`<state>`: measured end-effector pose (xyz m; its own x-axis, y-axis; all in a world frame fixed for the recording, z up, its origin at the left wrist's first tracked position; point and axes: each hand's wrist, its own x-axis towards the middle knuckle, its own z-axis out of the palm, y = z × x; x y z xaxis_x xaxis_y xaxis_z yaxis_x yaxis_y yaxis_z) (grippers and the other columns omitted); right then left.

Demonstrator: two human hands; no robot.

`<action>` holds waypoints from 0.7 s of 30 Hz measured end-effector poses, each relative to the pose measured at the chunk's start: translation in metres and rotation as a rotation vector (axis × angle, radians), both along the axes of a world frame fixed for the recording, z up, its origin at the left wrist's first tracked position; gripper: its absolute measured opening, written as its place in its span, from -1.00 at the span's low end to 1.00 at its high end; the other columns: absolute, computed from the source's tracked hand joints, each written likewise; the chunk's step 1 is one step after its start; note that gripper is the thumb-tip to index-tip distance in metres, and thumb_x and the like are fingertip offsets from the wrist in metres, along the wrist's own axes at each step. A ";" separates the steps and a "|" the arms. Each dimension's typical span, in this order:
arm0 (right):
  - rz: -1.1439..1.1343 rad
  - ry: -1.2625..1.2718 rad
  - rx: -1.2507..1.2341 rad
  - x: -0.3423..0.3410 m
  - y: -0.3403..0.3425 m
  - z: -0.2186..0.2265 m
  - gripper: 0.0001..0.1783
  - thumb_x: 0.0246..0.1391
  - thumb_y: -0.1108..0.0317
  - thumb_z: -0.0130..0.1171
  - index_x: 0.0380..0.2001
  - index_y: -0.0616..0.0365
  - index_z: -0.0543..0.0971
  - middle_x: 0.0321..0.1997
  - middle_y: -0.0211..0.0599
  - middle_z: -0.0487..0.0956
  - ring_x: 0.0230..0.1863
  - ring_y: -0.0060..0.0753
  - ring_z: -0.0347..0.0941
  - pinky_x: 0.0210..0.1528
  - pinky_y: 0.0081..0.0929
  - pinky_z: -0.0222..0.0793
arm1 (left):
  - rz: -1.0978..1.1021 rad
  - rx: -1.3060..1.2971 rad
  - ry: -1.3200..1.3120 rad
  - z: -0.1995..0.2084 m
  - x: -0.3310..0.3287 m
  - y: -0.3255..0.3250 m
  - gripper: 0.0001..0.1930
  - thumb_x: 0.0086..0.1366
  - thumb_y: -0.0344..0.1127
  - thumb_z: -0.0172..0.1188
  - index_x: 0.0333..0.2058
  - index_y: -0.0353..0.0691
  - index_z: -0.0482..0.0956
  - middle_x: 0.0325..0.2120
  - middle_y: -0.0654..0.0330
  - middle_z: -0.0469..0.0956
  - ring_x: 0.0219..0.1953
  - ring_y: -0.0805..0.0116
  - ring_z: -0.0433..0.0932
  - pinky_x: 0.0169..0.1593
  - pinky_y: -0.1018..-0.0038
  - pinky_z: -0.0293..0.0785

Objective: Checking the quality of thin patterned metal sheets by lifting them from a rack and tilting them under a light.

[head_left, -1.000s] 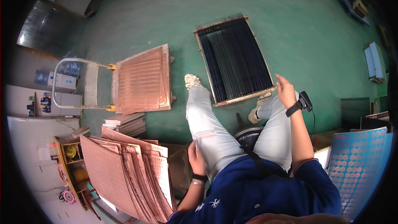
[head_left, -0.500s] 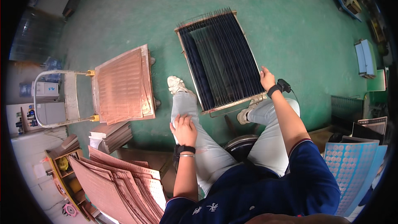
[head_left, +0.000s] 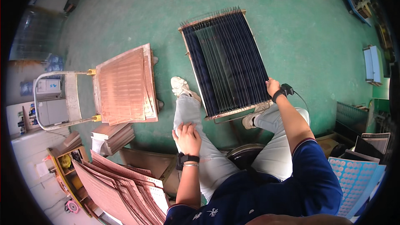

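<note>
In front of my feet stands a low drying rack (head_left: 225, 111) with a pale frame, holding a row of dark sheets (head_left: 239, 64) and thin wire dividers. My right hand (head_left: 273, 86) has its fingers curled at the rack's right edge, near the close corner. What the fingertips press on is partly hidden. My left hand (head_left: 188, 138) lies on my left knee with its fingers spread, holding nothing. Both wrists wear dark bands.
Left of my foot is a flatbed trolley (head_left: 71, 93) with copper-coloured perforated sheets (head_left: 123, 85) on it. More such sheets (head_left: 118, 187) lean near my left elbow, beside stacked boards (head_left: 111, 136). Blue dotted sheets (head_left: 352, 179) stand at the right.
My right hand has moved down slightly along the rack's edge, and its extended fingers have curled in. My left hand stays on my knee. The view has shifted a little.
</note>
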<state>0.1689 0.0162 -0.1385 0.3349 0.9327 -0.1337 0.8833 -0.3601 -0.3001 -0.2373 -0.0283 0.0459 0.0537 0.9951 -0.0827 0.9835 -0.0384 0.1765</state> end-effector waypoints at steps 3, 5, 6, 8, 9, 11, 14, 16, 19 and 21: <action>0.140 0.001 -0.059 0.001 0.012 0.044 -0.77 0.06 0.28 0.00 -0.29 0.19 0.49 -0.53 0.00 0.53 -0.48 0.07 0.49 -0.41 -0.12 0.44 | -0.020 0.001 -0.001 0.000 -0.001 -0.003 -0.82 0.06 -0.34 0.07 -0.32 0.02 0.55 -0.24 0.40 0.51 0.06 0.28 0.30 0.18 -0.01 -0.02; 0.128 0.094 0.082 -0.003 0.010 0.137 -0.75 0.08 0.26 -0.03 -0.33 0.23 0.50 -0.50 0.07 0.52 -0.44 0.13 0.47 -0.40 -0.08 0.41 | -0.019 0.014 -0.030 -0.003 -0.004 -0.007 -0.82 0.07 -0.35 0.07 -0.32 0.02 0.55 -0.25 0.40 0.52 0.07 0.27 0.30 0.19 -0.04 -0.05; 0.114 0.102 0.170 0.001 0.003 0.186 -0.72 0.09 0.23 -0.03 -0.34 0.27 0.50 -0.50 0.10 0.51 -0.41 0.16 0.45 -0.38 -0.08 0.39 | -0.023 0.023 -0.064 -0.002 -0.004 -0.009 -0.81 0.07 -0.36 0.06 -0.31 0.02 0.55 -0.25 0.41 0.52 0.07 0.26 0.29 0.19 -0.06 -0.07; 0.077 0.226 0.246 0.006 -0.018 0.276 -0.67 0.13 0.21 -0.04 -0.36 0.34 0.46 -0.55 0.11 0.47 -0.47 0.14 0.43 -0.45 -0.19 0.31 | -0.020 0.012 -0.108 0.004 -0.008 -0.016 -0.80 0.11 -0.39 0.04 -0.29 -0.01 0.55 -0.24 0.37 0.52 0.06 0.28 0.32 0.18 -0.01 -0.01; 0.063 0.368 0.254 0.016 -0.034 0.306 -0.68 0.15 0.22 -0.04 -0.40 0.35 0.43 -0.64 0.02 0.39 -0.61 -0.12 0.38 -0.51 -0.34 0.26 | -0.010 -0.005 -0.154 0.006 -0.009 -0.019 -0.80 0.15 -0.41 0.03 -0.26 -0.05 0.55 -0.23 0.34 0.52 0.04 0.30 0.35 0.17 0.04 0.05; -0.075 0.682 0.221 0.024 -0.071 0.358 -0.68 0.20 0.22 -0.07 -0.31 0.31 0.46 -0.61 -0.48 0.36 -0.54 -0.71 0.15 -0.50 -0.57 0.20 | 0.029 -0.036 -0.492 0.012 -0.009 -0.022 -0.80 0.19 -0.42 0.00 -0.23 -0.12 0.54 -0.22 0.29 0.52 0.00 0.33 0.38 0.13 0.14 0.14; -0.051 0.981 0.351 0.039 -0.124 0.370 -0.70 0.18 0.24 -0.05 -0.18 0.28 0.46 -0.37 -0.49 0.50 -0.39 -0.74 0.32 -0.33 -0.69 0.27 | -0.004 -0.076 -0.961 0.040 0.013 -0.030 -0.76 0.31 -0.38 -0.07 -0.10 -0.30 0.45 -0.19 0.14 0.50 -0.10 0.37 0.44 0.01 0.42 0.34; -0.133 1.235 0.424 0.031 -0.152 0.356 -0.70 0.16 0.25 -0.02 -0.18 0.27 0.46 -0.29 -0.41 0.53 -0.31 -0.67 0.40 -0.23 -0.65 0.31 | 0.081 -0.335 -1.465 0.078 0.042 -0.036 -0.66 0.35 -0.23 -0.11 0.01 -0.30 0.34 -0.14 0.07 0.47 -0.11 0.31 0.45 0.01 0.37 0.34; -0.116 1.352 0.497 0.007 -0.179 0.333 -0.64 0.14 0.20 0.00 -0.14 0.29 0.45 -0.25 -0.38 0.53 -0.26 -0.63 0.42 -0.18 -0.64 0.32 | 0.109 -0.412 -1.846 0.123 0.059 -0.049 -0.52 0.37 -0.03 -0.22 0.10 -0.25 0.21 -0.03 0.06 0.37 -0.03 0.35 0.40 -0.02 0.42 0.37; -0.112 1.400 0.508 -0.014 -0.188 0.332 -0.63 0.14 0.20 0.00 -0.13 0.30 0.44 -0.24 -0.36 0.53 -0.26 -0.62 0.43 -0.18 -0.64 0.32 | 0.206 -0.270 -1.787 0.140 0.057 -0.063 -0.58 0.37 -0.16 -0.15 0.10 -0.27 0.21 -0.05 0.15 0.38 -0.04 0.44 0.36 0.02 0.48 0.30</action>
<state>0.1551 -0.1719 0.1940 0.2839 0.9558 -0.0759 -0.2433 -0.0047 -0.9699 -0.1799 -0.0912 0.1855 0.1400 0.9671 -0.2123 -0.3891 0.2509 0.8864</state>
